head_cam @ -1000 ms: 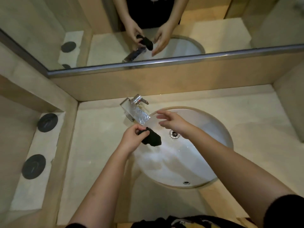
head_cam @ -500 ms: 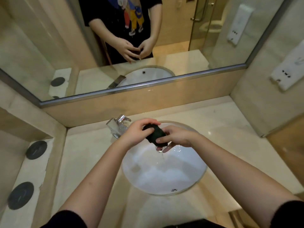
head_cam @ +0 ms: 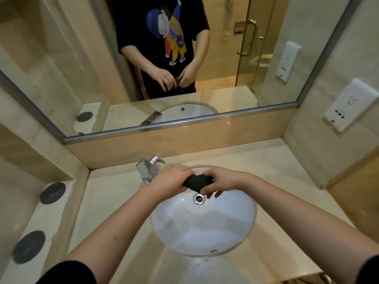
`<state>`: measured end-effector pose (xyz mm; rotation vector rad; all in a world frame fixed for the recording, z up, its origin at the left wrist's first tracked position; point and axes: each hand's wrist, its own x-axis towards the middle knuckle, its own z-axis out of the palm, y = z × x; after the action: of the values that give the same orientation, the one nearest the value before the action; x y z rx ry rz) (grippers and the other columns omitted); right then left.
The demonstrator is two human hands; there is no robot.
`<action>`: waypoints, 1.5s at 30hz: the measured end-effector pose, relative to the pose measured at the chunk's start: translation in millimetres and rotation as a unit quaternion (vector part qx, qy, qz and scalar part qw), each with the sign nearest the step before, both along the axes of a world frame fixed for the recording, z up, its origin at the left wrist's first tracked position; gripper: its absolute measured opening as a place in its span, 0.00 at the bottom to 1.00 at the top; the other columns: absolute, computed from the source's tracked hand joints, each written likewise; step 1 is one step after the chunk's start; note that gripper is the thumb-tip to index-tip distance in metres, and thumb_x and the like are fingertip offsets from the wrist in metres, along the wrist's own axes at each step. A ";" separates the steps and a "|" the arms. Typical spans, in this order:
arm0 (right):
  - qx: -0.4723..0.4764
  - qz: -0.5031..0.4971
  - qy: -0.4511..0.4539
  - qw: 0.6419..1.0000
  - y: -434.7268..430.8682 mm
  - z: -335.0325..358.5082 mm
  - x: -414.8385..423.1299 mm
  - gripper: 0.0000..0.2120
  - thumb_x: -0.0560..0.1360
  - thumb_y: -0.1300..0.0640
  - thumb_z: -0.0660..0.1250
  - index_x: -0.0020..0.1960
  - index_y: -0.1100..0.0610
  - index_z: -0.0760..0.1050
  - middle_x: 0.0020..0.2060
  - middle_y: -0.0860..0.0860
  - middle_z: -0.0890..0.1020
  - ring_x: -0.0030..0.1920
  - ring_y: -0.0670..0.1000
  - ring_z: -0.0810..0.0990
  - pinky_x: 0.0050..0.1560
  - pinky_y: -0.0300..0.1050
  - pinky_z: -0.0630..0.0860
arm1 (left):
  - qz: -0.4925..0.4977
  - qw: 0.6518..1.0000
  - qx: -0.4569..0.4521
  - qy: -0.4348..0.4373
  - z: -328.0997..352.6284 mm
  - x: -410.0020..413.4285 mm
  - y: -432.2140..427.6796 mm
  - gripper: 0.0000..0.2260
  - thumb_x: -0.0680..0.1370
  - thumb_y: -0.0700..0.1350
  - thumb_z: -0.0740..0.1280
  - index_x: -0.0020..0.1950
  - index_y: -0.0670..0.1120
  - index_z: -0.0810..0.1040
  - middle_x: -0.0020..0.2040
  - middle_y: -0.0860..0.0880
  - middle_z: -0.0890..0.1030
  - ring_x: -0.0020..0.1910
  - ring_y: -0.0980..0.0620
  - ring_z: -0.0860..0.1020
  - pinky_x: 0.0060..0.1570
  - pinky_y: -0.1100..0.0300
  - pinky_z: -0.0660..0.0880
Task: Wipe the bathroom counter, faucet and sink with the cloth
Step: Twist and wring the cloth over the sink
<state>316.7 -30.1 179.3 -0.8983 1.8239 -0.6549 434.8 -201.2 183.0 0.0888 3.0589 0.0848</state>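
Head view, looking down over the basin.

Both hands are holding the cloth [head_cam: 198, 181], a dark wad bunched into a short roll, over the back part of the sink [head_cam: 205, 228]. It is sitting just behind the drain [head_cam: 198, 198] in this view. How high it is hanging over the bowl cannot be judged.

The left hand [head_cam: 172, 179] is gripping the cloth's left end, with its fingers [head_cam: 184, 173] curling over the top of the roll. The right hand [head_cam: 221, 181] is gripping the right end. Its fingers [head_cam: 212, 193] are wrapping under the roll, with the tips pointing down toward the drain. Only the middle of the cloth is showing between the two hands.

The chrome faucet [head_cam: 150, 167] is standing at the back left of the sink, just beside the left hand. Whether the hand is touching it cannot be told. The pale stone surface [head_cam: 114, 201] is running around the sink on all sides. A small overflow hole [head_cam: 213, 251] is showing on the near wall of the white bowl.

To the left, a lower ledge [head_cam: 30, 218] is carrying two dark round discs, one farther back [head_cam: 53, 193] and one nearer [head_cam: 28, 247].

The mirror [head_cam: 71, 68] above the backsplash is reflecting a person in a black printed T-shirt, with both hands closing on the cloth. A white wall panel [head_cam: 348, 104] is sitting on the right wall.
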 end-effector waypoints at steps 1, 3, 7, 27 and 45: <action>0.011 0.026 0.084 0.996 -1.2 -0.9 0.3 0.10 0.68 0.48 0.73 0.46 0.50 0.76 0.41 0.50 0.84 0.42 0.51 0.84 0.44 0.51 0.81 | 0.011 1.000 -0.015 -0.022 0.4 -1.1 1.8 0.15 0.74 0.47 0.64 0.61 0.54 0.75 0.55 0.54 0.79 0.58 0.51 0.73 0.54 0.55 0.67; 0.020 0.071 0.250 0.965 -5.5 -6.0 1.6 0.09 0.69 0.45 0.70 0.40 0.49 0.73 0.36 0.48 0.81 0.38 0.53 0.81 0.36 0.47 0.75 | 0.047 0.996 0.013 -0.072 1.8 -4.1 5.9 0.10 0.74 0.48 0.67 0.55 0.52 0.78 0.48 0.53 0.81 0.52 0.50 0.77 0.47 0.57 0.67; -0.002 0.122 0.459 0.880 -8.0 -12.1 9.7 0.07 0.77 0.54 0.61 0.50 0.52 0.77 0.46 0.52 0.79 0.47 0.56 0.78 0.36 0.45 0.68 | 0.127 0.958 0.199 -0.162 -0.4 -7.4 5.9 0.11 0.71 0.53 0.73 0.42 0.45 0.80 0.36 0.46 0.77 0.36 0.50 0.74 0.35 0.58 0.65; -0.015 -0.010 -0.039 0.999 5.7 5.5 4.1 0.11 0.77 0.58 0.62 0.56 0.53 0.78 0.43 0.47 0.80 0.44 0.44 0.78 0.47 0.41 0.77 | 0.171 0.903 0.389 -0.064 -1.1 17.4 -0.9 0.16 0.72 0.40 0.65 0.55 0.58 0.77 0.51 0.56 0.81 0.50 0.58 0.78 0.51 0.64 0.73; -0.141 0.018 0.512 0.847 -8.6 -9.6 29.2 0.03 0.68 0.59 0.74 0.42 0.56 0.83 0.34 0.53 0.77 0.39 0.56 0.77 0.36 0.43 0.68 | 0.357 0.750 0.554 -0.053 -4.6 16.5 17.4 0.10 0.81 0.45 0.61 0.43 0.43 0.78 0.31 0.48 0.80 0.28 0.56 0.79 0.31 0.68 0.68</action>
<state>345.9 -38.6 169.7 -1.6932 2.6633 -0.4314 451.3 -183.8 178.3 -0.9531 2.2499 1.7884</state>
